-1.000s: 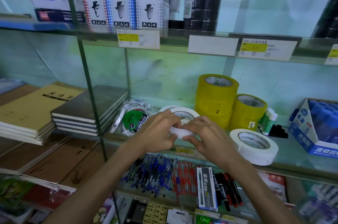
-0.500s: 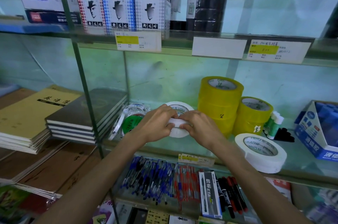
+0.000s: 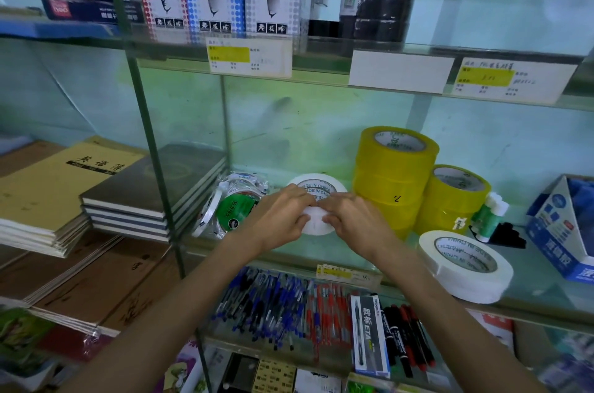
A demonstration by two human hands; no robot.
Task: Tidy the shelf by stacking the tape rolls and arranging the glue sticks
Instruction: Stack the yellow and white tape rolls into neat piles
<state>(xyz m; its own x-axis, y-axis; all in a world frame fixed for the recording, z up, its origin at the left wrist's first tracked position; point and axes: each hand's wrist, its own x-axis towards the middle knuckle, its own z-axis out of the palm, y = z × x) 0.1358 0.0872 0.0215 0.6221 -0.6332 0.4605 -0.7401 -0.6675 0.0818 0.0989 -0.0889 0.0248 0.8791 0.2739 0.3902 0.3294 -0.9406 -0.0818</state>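
Now both my left hand point(image 3: 279, 219) and right hand point(image 3: 355, 219) pinch the white tape roll point(image 3: 316, 200), core upright, fingers closed on its near rim, beside the yellow stack point(image 3: 393, 174).

Single head-worn wide-angle view, facing forward and slightly down, close to the glass shelf point(image 3: 289, 251); both forearms enter from the bottom edge. No second view.

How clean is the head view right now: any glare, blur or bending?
Head view: ceiling-light streaks reflect in the glass at top right; wide-angle bending curves the shelf edge; corners look soft; both hands, left and right, and the white tape roll are sharp.
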